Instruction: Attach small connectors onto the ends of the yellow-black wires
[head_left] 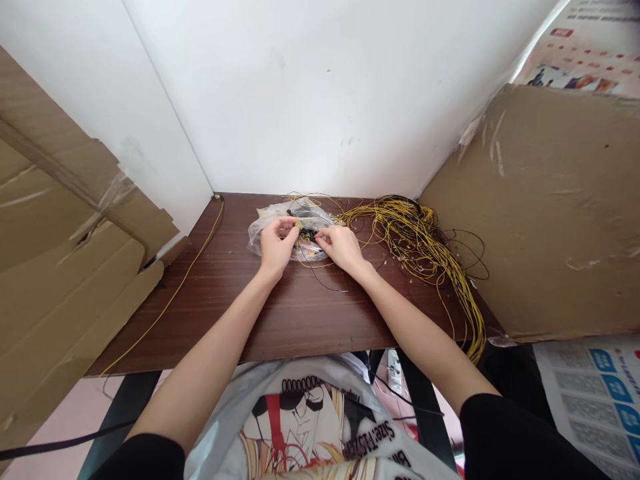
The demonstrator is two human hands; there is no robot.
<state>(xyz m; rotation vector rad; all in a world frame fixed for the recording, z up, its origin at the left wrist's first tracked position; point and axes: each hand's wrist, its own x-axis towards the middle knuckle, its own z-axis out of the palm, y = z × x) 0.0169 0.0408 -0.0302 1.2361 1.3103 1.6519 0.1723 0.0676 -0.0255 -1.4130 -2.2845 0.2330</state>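
A clear plastic bag (257, 239) lies open on the brown table, with small black and yellow pieces (308, 235) showing in its mouth. Over its left side, my left hand (278, 244) is closed in a pinch, a small yellow bit at the fingertips. A thin dark wire (320, 281) runs from near these fingers down onto the tabletop. My right hand (342, 247) is at the bag's right side, thumb and fingers pressed together by the black pieces. What the right fingertips hold, if anything, is too small to tell.
A large bundle of yellow and black wires (415, 233) spreads over the right of the table (295, 327). One yellow wire (193, 267) runs along the left edge. Cardboard sheets (550, 213) flank both sides, and a white wall (310, 100) stands behind.
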